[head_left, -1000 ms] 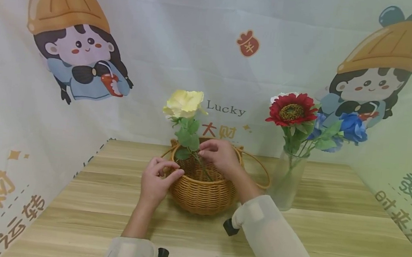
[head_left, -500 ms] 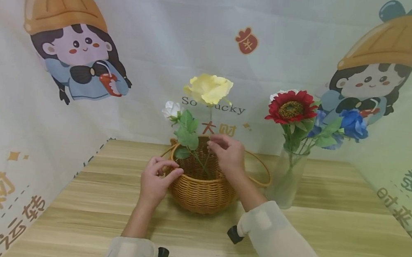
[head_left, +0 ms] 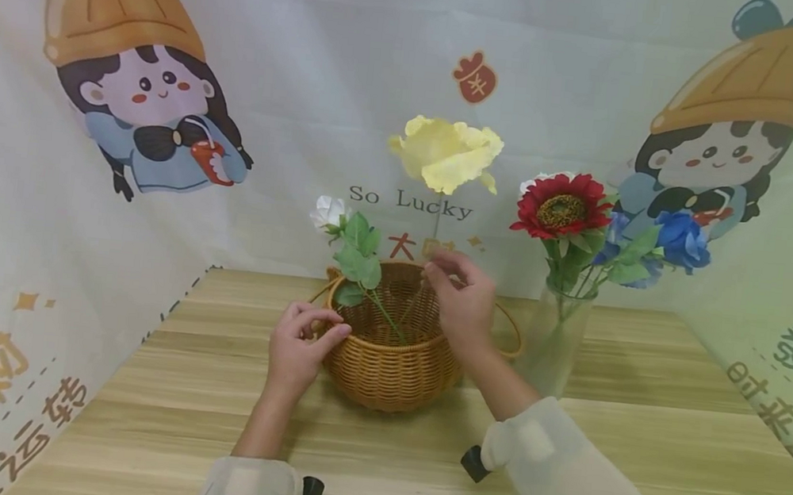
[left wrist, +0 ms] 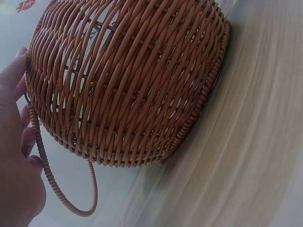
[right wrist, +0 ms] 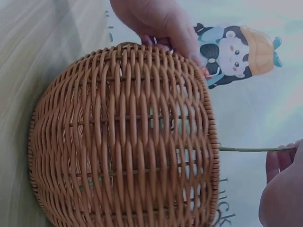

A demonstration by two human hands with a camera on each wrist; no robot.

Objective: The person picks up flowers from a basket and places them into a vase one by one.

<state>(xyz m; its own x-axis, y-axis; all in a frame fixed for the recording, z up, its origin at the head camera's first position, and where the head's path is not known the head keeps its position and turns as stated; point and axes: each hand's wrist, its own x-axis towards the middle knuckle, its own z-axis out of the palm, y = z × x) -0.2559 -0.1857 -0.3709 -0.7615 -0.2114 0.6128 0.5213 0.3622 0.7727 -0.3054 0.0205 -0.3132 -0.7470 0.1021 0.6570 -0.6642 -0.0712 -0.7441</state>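
A yellow rose (head_left: pixel 446 157) stands upright above the round wicker basket (head_left: pixel 391 378), its thin stem pinched between the thumb and fingers of my right hand (head_left: pixel 466 306). In the right wrist view that stem (right wrist: pixel 244 149) runs from inside the basket, past the rim, up to the fingers. My left hand (head_left: pixel 297 349) holds the basket's left rim between thumb and fingers; the left wrist view has the hand beside the wicker wall (left wrist: pixel 128 80) near the looped handle (left wrist: pixel 61 191). A white rose (head_left: pixel 330 213) with green leaves leans out over the basket's left side.
Right of the basket stands a clear vase (head_left: pixel 551 358) with a red sunflower-like bloom (head_left: pixel 561 209) and blue flowers (head_left: pixel 681 241). A printed cloth (head_left: pixel 358 52) hangs behind the wooden table (head_left: pixel 649 455).
My right hand has moved up and to the right with the yellow rose, uncovering the white rose behind it. The left hand has stayed at the basket rim.
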